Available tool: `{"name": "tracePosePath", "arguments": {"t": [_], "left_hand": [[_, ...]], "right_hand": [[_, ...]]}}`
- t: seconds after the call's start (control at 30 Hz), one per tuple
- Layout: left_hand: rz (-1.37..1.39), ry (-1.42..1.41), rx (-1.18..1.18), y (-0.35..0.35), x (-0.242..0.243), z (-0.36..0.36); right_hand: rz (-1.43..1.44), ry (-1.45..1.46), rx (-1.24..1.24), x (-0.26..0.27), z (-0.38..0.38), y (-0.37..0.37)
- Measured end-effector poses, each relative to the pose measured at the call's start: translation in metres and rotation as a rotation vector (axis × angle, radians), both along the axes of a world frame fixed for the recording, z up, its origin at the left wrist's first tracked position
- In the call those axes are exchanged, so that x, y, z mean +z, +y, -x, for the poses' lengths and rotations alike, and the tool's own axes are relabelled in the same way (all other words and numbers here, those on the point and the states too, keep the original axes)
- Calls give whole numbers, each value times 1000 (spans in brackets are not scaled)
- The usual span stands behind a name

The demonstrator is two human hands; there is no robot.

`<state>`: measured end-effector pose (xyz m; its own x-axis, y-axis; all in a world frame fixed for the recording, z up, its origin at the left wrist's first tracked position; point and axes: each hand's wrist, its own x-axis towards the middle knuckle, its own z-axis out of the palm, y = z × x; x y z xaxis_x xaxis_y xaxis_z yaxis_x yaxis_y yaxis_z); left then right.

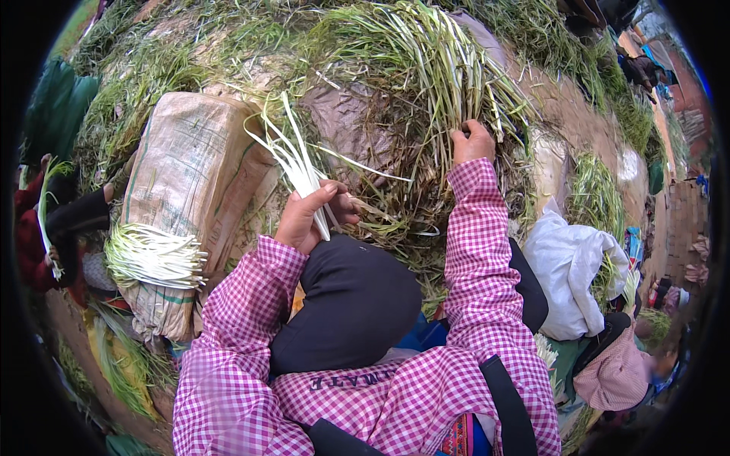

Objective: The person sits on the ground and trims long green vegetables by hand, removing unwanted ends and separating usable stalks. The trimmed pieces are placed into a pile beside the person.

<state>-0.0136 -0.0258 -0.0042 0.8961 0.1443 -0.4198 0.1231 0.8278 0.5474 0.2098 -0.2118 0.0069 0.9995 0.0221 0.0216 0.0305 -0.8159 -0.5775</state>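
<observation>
A small bunch of peeled white stalks with pale green tips (299,165) is held in my left hand (312,215), above my bent knee. One thin stalk sticks out of it to the right. My right hand (474,143) reaches forward, its thumb and finger pinched at the lower ends of a large heap of unpeeled green stalks (450,68); whether a stalk is between them cannot be told. A pile of cleaned white stalks (157,256) lies on a stuffed woven sack (177,165) to my left. Brown peelings (410,194) lie between my hands.
A white plastic sack (570,268) stands at my right. Loose green leaves (228,45) cover the ground ahead. Another person in red (31,239) sits at the far left with a stalk in hand, and a person in a checked top (613,370) is at the right.
</observation>
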Motion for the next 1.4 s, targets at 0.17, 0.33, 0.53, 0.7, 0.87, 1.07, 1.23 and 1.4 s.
{"name": "tracePosePath", "arguments": {"t": [0.17,0.33,0.53,0.7,0.87,1.07,1.23,1.4], "left_hand": [[14,5,41,2,-5,7],[-8,12,51,0,-6,6],[-43,87,81,2,3,-2],[-153,49,118,10,16,-31],[-414,1,93,11,25,-72],[-508,87,115,7,18,-78],[-491,117,-51,3,15,-65],[-502,61,129,4,14,-65]], "right_hand": [[-708,-260,-134,30,3,-6],[-926,-61,-167,45,10,-18],[-1031,-123,-76,52,22,-13],[-847,206,41,23,38,5],[-1025,372,366,-5,95,40],[-727,509,579,-15,110,41],[-1041,582,338,-24,99,43],[-972,436,333,-28,112,50]]}}
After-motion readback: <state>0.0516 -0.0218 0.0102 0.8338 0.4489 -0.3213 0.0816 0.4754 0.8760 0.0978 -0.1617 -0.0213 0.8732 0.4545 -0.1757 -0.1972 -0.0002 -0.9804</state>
